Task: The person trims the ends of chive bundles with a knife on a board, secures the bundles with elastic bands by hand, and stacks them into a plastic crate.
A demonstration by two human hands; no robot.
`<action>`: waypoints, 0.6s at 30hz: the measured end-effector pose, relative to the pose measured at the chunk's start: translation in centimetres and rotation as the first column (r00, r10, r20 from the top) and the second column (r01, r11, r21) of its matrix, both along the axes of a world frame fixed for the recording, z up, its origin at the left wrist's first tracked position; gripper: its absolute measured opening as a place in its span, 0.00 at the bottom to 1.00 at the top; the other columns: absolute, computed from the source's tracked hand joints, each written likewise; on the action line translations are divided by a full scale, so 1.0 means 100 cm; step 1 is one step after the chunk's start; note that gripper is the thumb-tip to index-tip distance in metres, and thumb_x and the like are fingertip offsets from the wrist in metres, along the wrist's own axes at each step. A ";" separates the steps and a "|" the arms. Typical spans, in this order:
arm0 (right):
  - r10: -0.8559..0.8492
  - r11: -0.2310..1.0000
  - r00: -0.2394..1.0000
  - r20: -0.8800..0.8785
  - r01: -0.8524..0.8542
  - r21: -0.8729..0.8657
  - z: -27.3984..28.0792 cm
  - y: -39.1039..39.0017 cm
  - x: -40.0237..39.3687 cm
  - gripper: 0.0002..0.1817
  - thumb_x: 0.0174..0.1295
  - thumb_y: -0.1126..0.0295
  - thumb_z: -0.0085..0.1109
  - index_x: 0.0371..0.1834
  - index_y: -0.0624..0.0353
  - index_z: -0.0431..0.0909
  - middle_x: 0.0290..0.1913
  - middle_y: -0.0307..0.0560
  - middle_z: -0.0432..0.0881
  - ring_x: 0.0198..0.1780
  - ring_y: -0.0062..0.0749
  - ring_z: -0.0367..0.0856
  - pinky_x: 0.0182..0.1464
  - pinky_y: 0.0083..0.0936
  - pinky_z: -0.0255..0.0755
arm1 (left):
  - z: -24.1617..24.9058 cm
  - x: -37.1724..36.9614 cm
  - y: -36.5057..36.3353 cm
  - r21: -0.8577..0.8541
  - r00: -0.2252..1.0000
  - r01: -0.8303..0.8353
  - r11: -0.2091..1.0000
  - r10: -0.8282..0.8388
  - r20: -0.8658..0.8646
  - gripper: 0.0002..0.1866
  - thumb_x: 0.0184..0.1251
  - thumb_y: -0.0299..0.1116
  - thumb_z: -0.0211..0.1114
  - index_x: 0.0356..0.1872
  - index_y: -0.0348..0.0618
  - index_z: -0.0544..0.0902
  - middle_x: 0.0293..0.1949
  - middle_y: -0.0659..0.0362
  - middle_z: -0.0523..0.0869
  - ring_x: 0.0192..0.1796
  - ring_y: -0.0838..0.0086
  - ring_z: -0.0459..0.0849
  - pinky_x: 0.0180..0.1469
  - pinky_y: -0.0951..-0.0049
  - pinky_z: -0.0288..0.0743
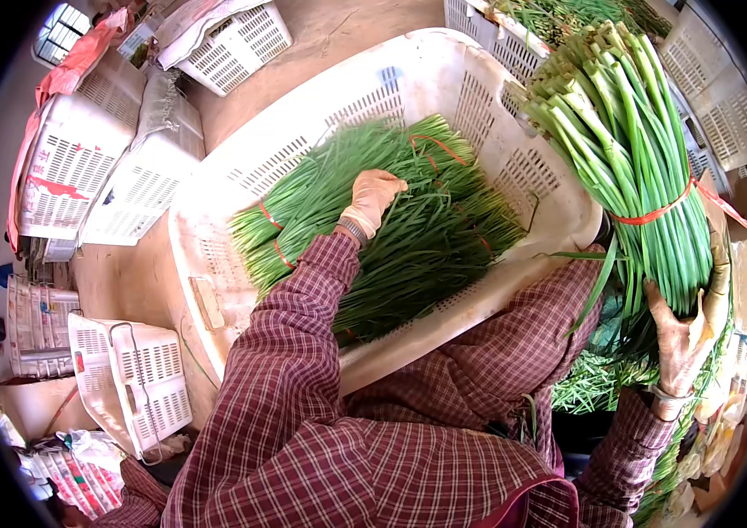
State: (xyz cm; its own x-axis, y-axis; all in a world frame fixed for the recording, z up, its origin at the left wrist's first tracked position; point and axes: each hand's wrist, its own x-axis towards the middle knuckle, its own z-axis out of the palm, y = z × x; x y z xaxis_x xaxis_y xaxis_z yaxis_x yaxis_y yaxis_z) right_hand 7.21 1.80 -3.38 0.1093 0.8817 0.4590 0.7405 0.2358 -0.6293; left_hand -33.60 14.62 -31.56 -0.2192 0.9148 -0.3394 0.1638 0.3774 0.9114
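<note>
My right hand point(680, 345), with a worn covering on its fingers, grips a thick bunch of garlic chives point(646, 167) by its lower, leafy part. Cut pale ends point upward, and a red tie point(655, 211) goes round the middle with a loose tail on the right. My left hand point(373, 202), in a pale glove, is closed low over chives point(417, 238) lying in a large white basket point(206, 220). Leaves touch its fingertips, but what it pinches is not clear. Red bands circle several bunches in the basket.
White crates point(83, 150) are stacked on the left, one under a red cloth. Another crate point(131, 378) sits at the lower left. At the top right, a crate point(501, 44) holds more greens. Loose green leaves point(589, 383) lie beside my right leg.
</note>
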 end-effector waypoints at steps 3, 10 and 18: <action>-0.004 1.000 0.999 -0.036 0.004 0.002 0.002 -0.003 0.003 0.47 0.45 0.80 0.74 0.74 0.56 0.66 0.67 0.49 0.74 0.64 0.38 0.76 0.67 0.35 0.71 | 0.027 0.017 0.000 -0.019 0.948 -0.028 0.999 0.032 0.316 0.08 0.59 0.31 0.78 0.32 0.37 0.88 0.17 0.67 0.76 0.16 0.83 0.64 0.17 0.77 0.54; -0.094 0.995 0.995 0.041 0.092 0.040 0.016 -0.018 0.023 0.46 0.50 0.74 0.76 0.76 0.56 0.65 0.67 0.54 0.75 0.64 0.40 0.76 0.68 0.41 0.69 | 0.126 0.129 -0.007 0.354 0.870 0.128 0.926 -0.276 0.408 0.09 0.71 0.36 0.66 0.39 0.44 0.91 0.23 0.67 0.82 0.24 0.82 0.74 0.30 0.76 0.71; -0.092 0.973 0.849 0.521 -0.034 0.227 0.061 -0.005 0.082 0.43 0.48 0.67 0.78 0.72 0.57 0.71 0.67 0.61 0.76 0.62 0.48 0.80 0.64 0.44 0.79 | 0.201 0.150 -0.130 0.744 0.413 0.664 -0.079 -0.790 -0.453 0.36 0.54 0.47 0.78 0.61 0.38 0.79 0.48 0.57 0.89 0.39 0.64 0.86 0.51 0.62 0.81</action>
